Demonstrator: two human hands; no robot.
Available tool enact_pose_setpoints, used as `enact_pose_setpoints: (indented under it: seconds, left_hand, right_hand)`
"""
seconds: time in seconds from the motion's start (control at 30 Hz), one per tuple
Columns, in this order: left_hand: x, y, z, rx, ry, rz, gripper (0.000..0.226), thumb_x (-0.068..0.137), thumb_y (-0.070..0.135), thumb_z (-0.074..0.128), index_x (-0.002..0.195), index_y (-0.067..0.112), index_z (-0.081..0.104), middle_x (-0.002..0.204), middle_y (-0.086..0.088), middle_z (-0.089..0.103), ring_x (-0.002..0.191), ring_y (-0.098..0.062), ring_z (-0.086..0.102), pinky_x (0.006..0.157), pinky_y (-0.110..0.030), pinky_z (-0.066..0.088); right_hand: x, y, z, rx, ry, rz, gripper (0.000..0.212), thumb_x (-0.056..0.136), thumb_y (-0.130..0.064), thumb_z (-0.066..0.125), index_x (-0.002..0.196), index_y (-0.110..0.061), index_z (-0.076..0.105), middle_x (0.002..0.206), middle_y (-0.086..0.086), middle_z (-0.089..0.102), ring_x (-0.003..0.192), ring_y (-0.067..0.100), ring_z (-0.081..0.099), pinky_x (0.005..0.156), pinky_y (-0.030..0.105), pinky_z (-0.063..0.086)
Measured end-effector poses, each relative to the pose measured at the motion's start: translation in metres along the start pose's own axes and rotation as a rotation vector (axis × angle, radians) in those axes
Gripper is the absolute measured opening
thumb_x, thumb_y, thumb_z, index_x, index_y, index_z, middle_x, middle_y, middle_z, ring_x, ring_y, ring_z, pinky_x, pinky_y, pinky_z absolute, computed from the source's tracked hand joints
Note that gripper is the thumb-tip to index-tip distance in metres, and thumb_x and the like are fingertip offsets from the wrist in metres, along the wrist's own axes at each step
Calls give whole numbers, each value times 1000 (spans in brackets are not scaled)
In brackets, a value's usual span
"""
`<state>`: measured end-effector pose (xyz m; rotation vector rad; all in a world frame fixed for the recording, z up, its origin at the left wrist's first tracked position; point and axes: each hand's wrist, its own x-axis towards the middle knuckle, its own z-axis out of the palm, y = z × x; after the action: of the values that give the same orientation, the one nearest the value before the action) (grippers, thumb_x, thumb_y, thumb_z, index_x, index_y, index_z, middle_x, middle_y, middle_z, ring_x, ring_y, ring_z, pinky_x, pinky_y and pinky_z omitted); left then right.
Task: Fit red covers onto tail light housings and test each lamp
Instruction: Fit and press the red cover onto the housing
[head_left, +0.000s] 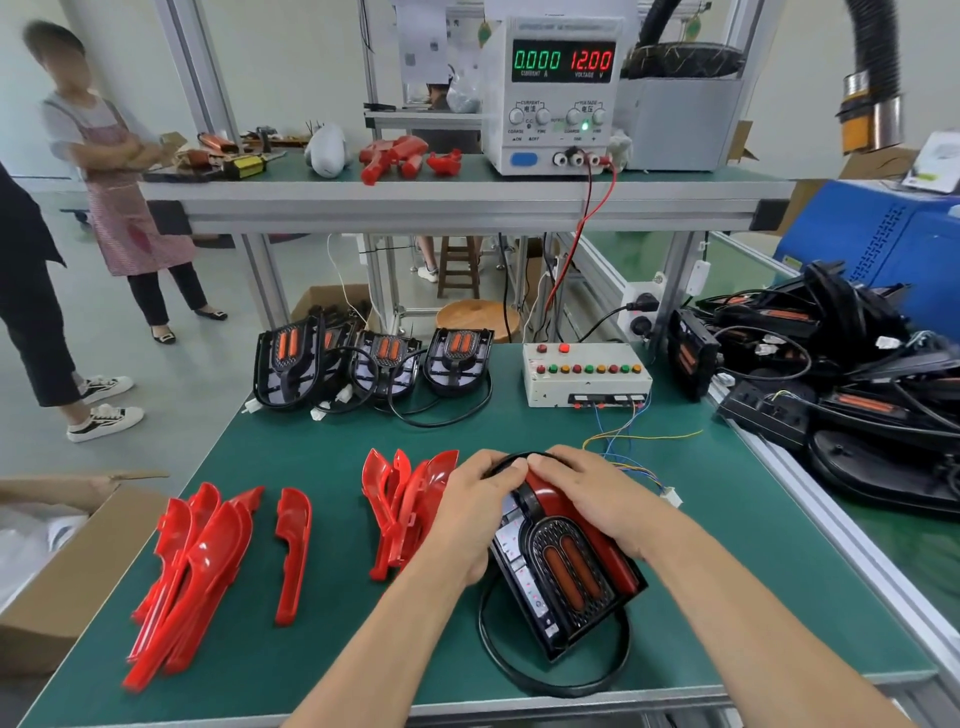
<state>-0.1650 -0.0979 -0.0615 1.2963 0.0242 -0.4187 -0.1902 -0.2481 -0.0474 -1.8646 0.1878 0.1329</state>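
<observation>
Both hands (470, 512) (587, 499) press a red cover (550, 496) onto the housing (561, 587).

Two forearms are seen entering from the lower edge — both bare, with no sleeve reaching into view. Nothing is worn on the left hand (470, 512) or the right hand (597, 496): no glove, ring, watch or strap is shown at either wrist. The fingernails are kept short and unpainted — the thumbnails are plainly visible.
</observation>
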Motion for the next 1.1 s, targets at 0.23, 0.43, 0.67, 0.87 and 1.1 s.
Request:
enact_pose_setpoints:
  seconds: [0.23,0.43,0.67,0.87,1.1]
  left_hand:
    - [0,-1,2,16,12,15,9,98,9,65,103,4,70,95,-15,75,87,-27,72,81,-41,59]
    - [-3,2,-2,192,-77,56,28,89,21,80,110,6,69,104,-13,77,96,-25,74,88,-36,60]
    - [-4,4,-13,61,-10,-2,28,89,7,77,113,-3,67,108,-24,75,104,-43,71,97,-51,57]
    - [-1,-2,-7,129,4,6,26,90,10,77,110,-4,68,106,-23,75,103,-40,72,97,-50,57]
    - [-4,-1,0,359,130,97,24,103,42,56,102,19,65,96,7,69,89,-5,64,79,-23,49]
  right_hand:
    - [0,2,0,-3,32,-19,26,99,-46,60,96,-23,73,83,-6,72,78,11,66,83,38,53]
    - [-6,11,-13,156,-73,37,32,100,-45,57,112,-19,71,106,7,76,92,17,72,84,31,58]
    - [-52,47,-31,-24,-104,-108,32,95,-38,62,121,-21,71,114,-2,76,110,17,71,98,32,54]
    - [-69,60,-20,30,16,-155,21,94,-35,64,102,-24,79,96,6,79,86,10,70,83,26,56]
    - [-72,62,-6,59,203,-114,20,98,-33,62,90,-34,80,82,-2,79,71,3,69,67,15,51]
